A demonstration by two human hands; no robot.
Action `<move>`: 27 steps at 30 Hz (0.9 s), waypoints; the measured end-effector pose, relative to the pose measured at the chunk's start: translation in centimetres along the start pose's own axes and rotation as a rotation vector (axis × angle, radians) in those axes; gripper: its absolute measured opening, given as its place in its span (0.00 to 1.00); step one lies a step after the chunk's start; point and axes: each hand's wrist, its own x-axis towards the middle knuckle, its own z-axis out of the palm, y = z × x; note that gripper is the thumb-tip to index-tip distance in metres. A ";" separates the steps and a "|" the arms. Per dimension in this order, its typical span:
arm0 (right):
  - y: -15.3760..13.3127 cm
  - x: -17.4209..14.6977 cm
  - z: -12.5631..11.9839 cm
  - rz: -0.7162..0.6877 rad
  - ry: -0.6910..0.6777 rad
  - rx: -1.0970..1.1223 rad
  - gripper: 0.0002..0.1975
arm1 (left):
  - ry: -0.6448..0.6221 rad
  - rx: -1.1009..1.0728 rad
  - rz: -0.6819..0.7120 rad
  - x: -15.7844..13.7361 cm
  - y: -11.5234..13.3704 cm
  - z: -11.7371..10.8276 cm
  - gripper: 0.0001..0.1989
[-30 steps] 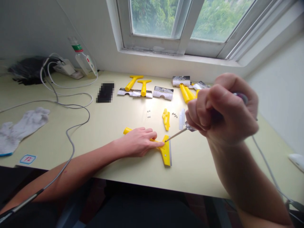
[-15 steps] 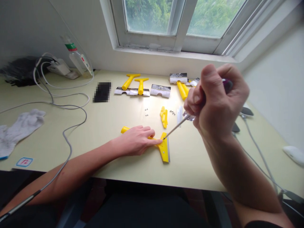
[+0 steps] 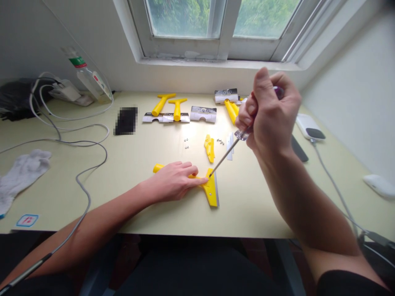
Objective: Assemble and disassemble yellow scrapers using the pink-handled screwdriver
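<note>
On the table lies a yellow scraper (image 3: 211, 198) with a metal blade along its right edge. My left hand (image 3: 177, 181) is closed around its handle, the index finger stretched onto the head. In my right hand (image 3: 273, 117), a screwdriver (image 3: 224, 157) slants down to the left, its tip at the upper screw spot of the head. A lower screw (image 3: 210, 194) shows in the same head. Just beyond lie yellow clamp pieces (image 3: 210, 149), several small screws (image 3: 220, 142), several nuts (image 3: 186, 143) and loose blades (image 3: 230, 147).
Yellow scraper handles (image 3: 177, 110) and cardboard sleeves (image 3: 203, 114) lie along the back. A bottle (image 3: 92, 82) and cables (image 3: 101, 144) are at left, with a white glove (image 3: 26, 176). At right are a white device (image 3: 308, 126) and a mouse (image 3: 379, 186).
The whole view has shifted slightly. My right hand has turned a little and uncovers more of the devices at right; the screwdriver tip stays at the scraper's upper screw spot.
</note>
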 end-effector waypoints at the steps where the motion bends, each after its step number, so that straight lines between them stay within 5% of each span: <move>1: -0.1 -0.1 0.2 -0.007 0.013 0.008 0.25 | 0.003 -0.001 0.000 0.0 0.0 0.0 0.19; 6: -2.1 -1.5 1.1 -0.066 -0.165 -0.035 0.20 | -0.004 -0.004 -0.011 0.0 0.0 0.0 0.19; 13: -5.9 -2.3 -1.5 -0.276 -0.364 -0.717 0.10 | 0.019 -0.013 -0.006 0.1 0.0 -0.2 0.19; 17: -6.8 -1.0 -3.8 -0.342 -0.568 -0.619 0.24 | 0.003 -0.004 -0.004 0.1 0.0 -0.3 0.18; 19: -7.0 -0.6 -4.2 -0.307 -0.661 -0.605 0.23 | -0.010 -0.006 -0.007 0.1 0.0 -0.4 0.18; 24: -7.0 -0.3 -4.3 -0.408 -0.375 -1.006 0.07 | -0.016 -0.024 -0.010 0.2 0.1 -0.6 0.18; 27: -7.3 -0.2 -5.0 -0.408 -0.495 -1.028 0.09 | -0.020 -0.034 -0.017 0.2 0.0 -0.7 0.18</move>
